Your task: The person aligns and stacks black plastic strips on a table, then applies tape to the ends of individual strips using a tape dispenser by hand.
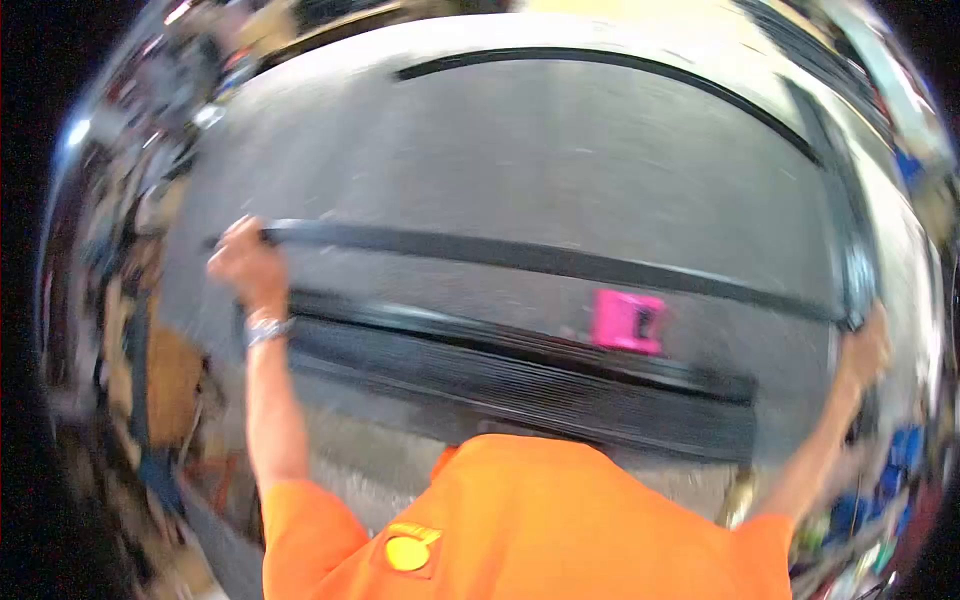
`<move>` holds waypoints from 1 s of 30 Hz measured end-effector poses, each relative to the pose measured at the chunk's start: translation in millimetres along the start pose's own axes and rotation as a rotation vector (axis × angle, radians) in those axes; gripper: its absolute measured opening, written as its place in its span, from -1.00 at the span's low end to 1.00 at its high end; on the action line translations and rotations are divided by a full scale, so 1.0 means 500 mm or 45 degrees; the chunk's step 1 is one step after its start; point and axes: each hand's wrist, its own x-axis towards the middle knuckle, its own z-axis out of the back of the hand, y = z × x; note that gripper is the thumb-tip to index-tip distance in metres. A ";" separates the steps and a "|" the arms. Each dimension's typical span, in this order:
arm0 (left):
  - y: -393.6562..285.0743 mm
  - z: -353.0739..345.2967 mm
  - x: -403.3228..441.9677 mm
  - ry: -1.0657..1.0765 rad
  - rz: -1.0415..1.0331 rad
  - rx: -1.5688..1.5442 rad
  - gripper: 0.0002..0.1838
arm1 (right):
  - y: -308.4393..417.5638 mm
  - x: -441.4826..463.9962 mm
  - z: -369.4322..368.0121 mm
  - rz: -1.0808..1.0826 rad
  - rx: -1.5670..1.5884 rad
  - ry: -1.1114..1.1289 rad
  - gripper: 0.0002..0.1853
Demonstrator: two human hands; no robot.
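A long, straight, dark flat bar runs across the view in front of me, slanting down to the right. My left hand is closed around its left end, with a metal band on the wrist. At the other end, my right hand grips the bar, though blur and the view's edge soften the fingers. Just below the bar sits a bright pink boxy thing with a dark patch; its kind is unclear. Nearer my body lies a stack of ribbed black strips.
A grey work surface spreads out ahead. A curved black strip lies along its far side, and another dark length runs down the right. Blurred clutter crowds the left, with blue items at lower right.
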 end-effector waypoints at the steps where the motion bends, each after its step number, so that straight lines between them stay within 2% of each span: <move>1: 0.032 -0.018 -0.017 -0.014 0.019 -0.031 -0.77 | -0.002 -0.016 0.045 -0.053 0.044 -0.051 -0.43; 2: 0.048 -0.023 -0.025 0.096 0.119 0.000 -0.73 | -0.006 -0.032 0.089 -0.105 0.089 -0.103 -0.40; 3: 0.084 -0.049 -0.040 -0.036 0.053 -0.032 -0.70 | 0.027 -0.047 0.175 -0.209 -0.032 -0.068 -0.32; 5: 0.099 -0.071 -0.049 -0.074 0.121 -0.119 -0.70 | 0.031 -0.077 0.236 -0.365 0.095 -0.090 -0.23; 11: 0.122 -0.064 -0.082 -0.089 0.256 -0.210 -0.65 | 0.008 -0.181 0.393 -0.502 0.141 -0.242 -0.22; 12: 0.116 -0.061 -0.086 -0.087 0.262 -0.227 -0.65 | -0.015 -0.203 0.391 -0.447 0.071 -0.305 -0.26; 14: 0.107 -0.044 -0.079 -0.094 0.293 -0.170 -0.66 | -0.066 -0.226 0.378 -0.544 0.026 -0.110 -0.26; 18: 0.058 -0.002 -0.047 -0.114 0.329 -0.281 -0.64 | -0.160 -0.286 0.344 -0.484 0.095 -0.108 -0.28; 19: 0.049 -0.006 -0.045 -0.250 0.254 -0.395 -0.67 | -0.159 -0.304 0.343 -0.494 0.067 -0.091 -0.29; 21: 0.027 0.005 -0.037 -0.326 0.223 -0.482 -0.69 | -0.169 -0.336 0.348 -0.532 -0.093 -0.038 -0.31; 24: -0.003 0.028 -0.027 -0.310 0.148 -0.527 -0.64 | -0.223 -0.386 0.281 -0.449 -0.203 0.004 -0.35; 30: -0.062 0.060 -0.018 -0.255 0.124 -0.555 -0.68 | -0.301 -0.387 0.136 -0.291 -0.089 0.018 -0.39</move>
